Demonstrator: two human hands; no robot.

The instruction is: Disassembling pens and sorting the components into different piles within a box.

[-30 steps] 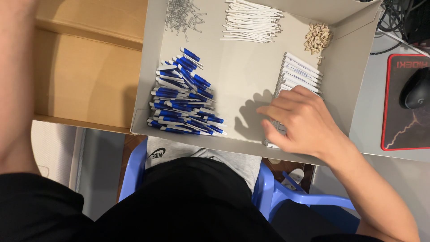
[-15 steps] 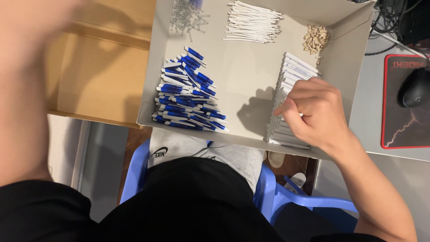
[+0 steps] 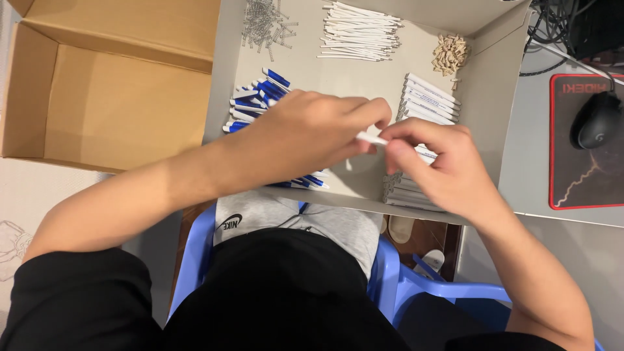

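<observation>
Now, scene: a grey tray (image 3: 364, 188) is held across the lap, with both hands met above its middle.
Left hand (image 3: 305, 133): fingers are closed round the left end of a white pen barrel (image 3: 372, 138), which is mostly hidden under them.
Right hand (image 3: 435, 162): thumb and forefinger are pinched on the barrel's right end, at 3 o'clock of the left hand.
Barrel place: it is carried in the air between the two hands, above the tray floor, not resting on it.
Barrel axis: the long axis is laid nearly level, 9 to 3 o'clock, tilted slightly down to the right; which end is the tip cannot be told.
Handling: it is judged light, stiff and smooth, hence apt to slip; it is best gripped at both ends, as is done.
Blue caps (image 3: 257, 97): piled at 10 o'clock of the hands, partly covered by the left hand.
White barrels (image 3: 426, 97): stacked at 2 o'clock.
Refills (image 3: 357, 29): heaped at 12 o'clock.
Springs (image 3: 263, 23): scattered at 11 o'clock.
Box (image 3: 110, 97): set open at 9 o'clock.
Mouse (image 3: 595, 120): left at 3 o'clock on a mat.
</observation>
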